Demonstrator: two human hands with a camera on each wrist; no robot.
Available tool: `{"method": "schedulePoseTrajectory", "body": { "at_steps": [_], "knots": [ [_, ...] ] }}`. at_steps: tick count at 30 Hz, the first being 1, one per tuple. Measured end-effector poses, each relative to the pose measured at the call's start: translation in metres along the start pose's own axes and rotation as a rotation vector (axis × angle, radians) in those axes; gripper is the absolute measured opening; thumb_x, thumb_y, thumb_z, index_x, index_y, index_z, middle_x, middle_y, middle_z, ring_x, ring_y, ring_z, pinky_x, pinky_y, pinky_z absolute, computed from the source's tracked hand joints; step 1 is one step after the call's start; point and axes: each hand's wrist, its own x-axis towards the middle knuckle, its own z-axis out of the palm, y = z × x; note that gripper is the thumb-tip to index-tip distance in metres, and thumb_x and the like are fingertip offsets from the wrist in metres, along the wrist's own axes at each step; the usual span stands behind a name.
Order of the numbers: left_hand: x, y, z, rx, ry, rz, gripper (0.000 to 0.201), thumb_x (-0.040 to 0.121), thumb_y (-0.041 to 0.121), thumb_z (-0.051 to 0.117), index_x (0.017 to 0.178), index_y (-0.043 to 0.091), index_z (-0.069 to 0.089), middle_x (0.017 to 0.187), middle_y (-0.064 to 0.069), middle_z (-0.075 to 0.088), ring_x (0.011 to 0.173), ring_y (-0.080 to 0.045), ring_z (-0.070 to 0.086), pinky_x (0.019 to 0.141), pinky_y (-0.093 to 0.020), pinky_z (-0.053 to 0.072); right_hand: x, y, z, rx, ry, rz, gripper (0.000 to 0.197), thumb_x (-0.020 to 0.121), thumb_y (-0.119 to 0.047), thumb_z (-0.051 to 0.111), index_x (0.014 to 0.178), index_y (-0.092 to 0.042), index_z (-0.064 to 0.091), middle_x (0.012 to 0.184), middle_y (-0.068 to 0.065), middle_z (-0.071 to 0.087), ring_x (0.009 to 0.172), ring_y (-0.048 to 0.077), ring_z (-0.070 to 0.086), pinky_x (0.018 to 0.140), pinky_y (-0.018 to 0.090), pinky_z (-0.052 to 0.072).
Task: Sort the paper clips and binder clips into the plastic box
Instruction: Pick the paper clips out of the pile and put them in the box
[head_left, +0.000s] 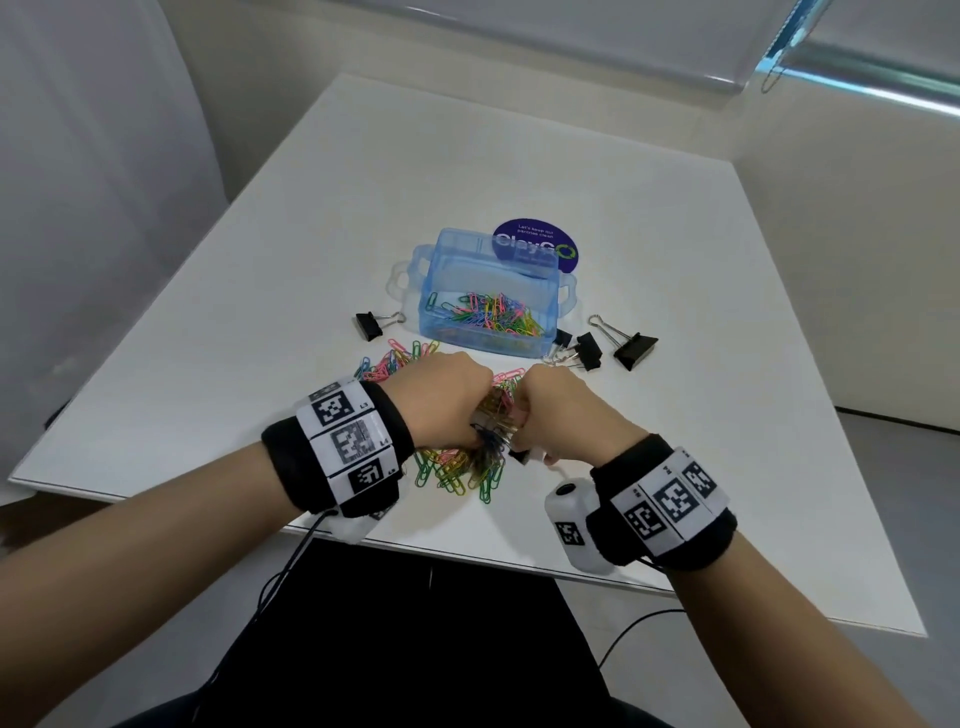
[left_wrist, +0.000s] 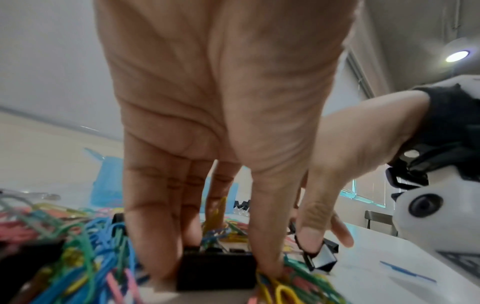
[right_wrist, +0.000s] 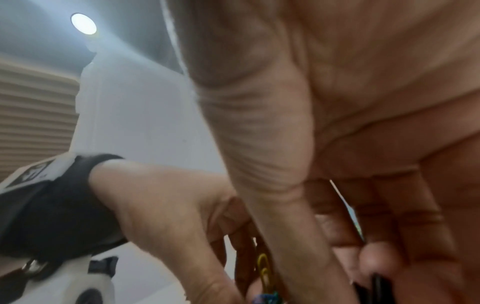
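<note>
fingers (left_wrist: 153, 236) of the left hand (head_left: 441, 400) point down into the loose paper clips (head_left: 457, 467) at the centre of the head view, curled around a black binder clip (left_wrist: 217, 267) with a tangle of coloured clips caught up in the grip. right beside it, the right hand (head_left: 561, 410) has its thumb and fingertips narrowed onto a smaller black binder clip (left_wrist: 322, 257), seen low and right of centre in the left wrist view; the right wrist view is too blurred to show that grip well, though it looks like a pinch. both hands nearly touch above the pile, which spreads on the white table (head_left: 208, 364) from the middle of the frame toward its lower edge. just above the pile sits the blue plastic box (head_left: 483, 306), open, with many coloured paper clips inside. one binder clip (head_left: 371, 325) lies to the left of the box, and three more (head_left: 608, 345) lie at its right corner. a round purple sticker (head_left: 545, 234) shows behind the box.
</note>
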Motion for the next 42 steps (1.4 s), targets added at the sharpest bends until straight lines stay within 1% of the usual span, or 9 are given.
{"method": "schedulePoseTrajectory", "body": {
  "at_steps": [6, 11, 15, 21, 28, 31, 34, 38, 42],
  "knots": [
    [0.0, 0.001, -0.001, -0.102, -0.036, -0.034, 0.043, 0.069, 0.031, 0.077, 0.087, 0.015, 0.041, 0.096, -0.012, 0.058, 0.08, -0.028, 0.053, 0.064, -0.033, 0.041, -0.008, 0.028, -0.021, 0.28, -0.055, 0.044, 0.01, 0.078, 0.004, 0.066, 0.069, -0.001, 0.064, 0.072, 0.013, 0.068, 0.056, 0.026, 0.067, 0.046, 0.027, 0.055],
    [-0.001, 0.0, -0.002, -0.125, -0.02, -0.033, 0.044, 0.069, 0.023, 0.078, 0.101, 0.009, 0.05, 0.099, -0.011, 0.061, 0.089, -0.03, 0.058, 0.063, -0.032, 0.04, -0.007, 0.06, -0.04, 0.374, 0.202, 0.166, 0.008, 0.075, -0.001, 0.073, 0.077, 0.002, 0.065, 0.062, 0.008, 0.06, 0.038, 0.013, 0.057, 0.04, 0.022, 0.051],
    [-0.002, -0.001, -0.002, -0.112, 0.023, -0.018, 0.039, 0.074, 0.018, 0.074, 0.105, 0.011, 0.052, 0.098, -0.009, 0.061, 0.09, -0.03, 0.059, 0.064, -0.034, 0.04, -0.002, 0.073, -0.033, 0.245, 0.354, 0.211, 0.025, 0.07, -0.01, 0.076, 0.091, -0.01, 0.063, 0.083, 0.004, 0.055, 0.072, 0.022, 0.054, 0.06, 0.03, 0.046],
    [-0.003, -0.003, -0.016, -0.214, 0.109, -0.052, 0.032, 0.077, 0.02, 0.072, 0.104, 0.017, 0.056, 0.069, 0.01, 0.047, 0.076, -0.018, 0.048, 0.061, -0.029, 0.034, -0.014, 0.053, -0.012, 0.012, 0.035, 0.169, 0.028, 0.06, -0.013, 0.078, 0.08, -0.011, 0.059, 0.079, 0.001, 0.056, 0.073, 0.023, 0.057, 0.056, 0.027, 0.042],
    [-0.008, -0.035, -0.039, -0.42, 0.357, -0.2, 0.023, 0.079, 0.016, 0.071, 0.099, 0.016, 0.059, 0.086, -0.003, 0.07, 0.067, -0.017, 0.06, 0.065, -0.028, 0.043, -0.016, 0.047, -0.006, 0.063, 0.014, 0.144, 0.007, 0.068, 0.005, 0.062, 0.074, 0.006, 0.059, 0.076, 0.024, 0.068, 0.055, 0.032, 0.063, 0.051, 0.034, 0.054],
    [-0.01, -0.064, -0.042, -0.445, 0.395, -0.329, 0.023, 0.079, 0.011, 0.072, 0.098, 0.012, 0.06, 0.086, -0.01, 0.071, 0.061, -0.016, 0.06, 0.068, -0.027, 0.045, -0.012, 0.055, -0.013, 0.158, 0.186, 0.163, 0.005, 0.073, -0.001, 0.063, 0.072, -0.002, 0.058, 0.071, 0.014, 0.062, 0.058, 0.03, 0.059, 0.055, 0.035, 0.055],
    [-0.012, -0.086, -0.04, -0.396, 0.375, -0.431, 0.025, 0.079, 0.009, 0.07, 0.102, 0.007, 0.06, 0.092, -0.015, 0.071, 0.09, -0.031, 0.063, 0.078, -0.034, 0.045, -0.01, 0.064, -0.022, 0.248, 0.366, 0.176, 0.024, 0.074, -0.009, 0.072, 0.094, -0.007, 0.059, 0.08, 0.01, 0.059, 0.068, 0.03, 0.058, 0.067, 0.04, 0.056],
    [-0.014, -0.105, -0.029, -0.376, 0.321, -0.511, 0.027, 0.081, 0.006, 0.065, 0.108, 0.004, 0.059, 0.103, -0.019, 0.067, 0.1, -0.034, 0.06, 0.082, -0.037, 0.046, -0.029, 0.071, -0.024, 0.218, 0.125, 0.291, 0.03, 0.068, 0.002, 0.073, 0.09, -0.006, 0.055, 0.077, 0.013, 0.061, 0.057, 0.033, 0.067, 0.06, 0.041, 0.059],
    [-0.015, -0.113, -0.021, -0.407, 0.311, -0.536, 0.028, 0.082, 0.004, 0.063, 0.109, 0.004, 0.058, 0.103, -0.019, 0.067, 0.097, -0.034, 0.061, 0.081, -0.037, 0.047, -0.051, 0.066, -0.01, -0.003, -0.106, 0.329, 0.028, 0.063, -0.003, 0.07, 0.084, -0.013, 0.053, 0.087, 0.005, 0.06, 0.065, 0.023, 0.062, 0.052, 0.025, 0.048]
  ]
}}
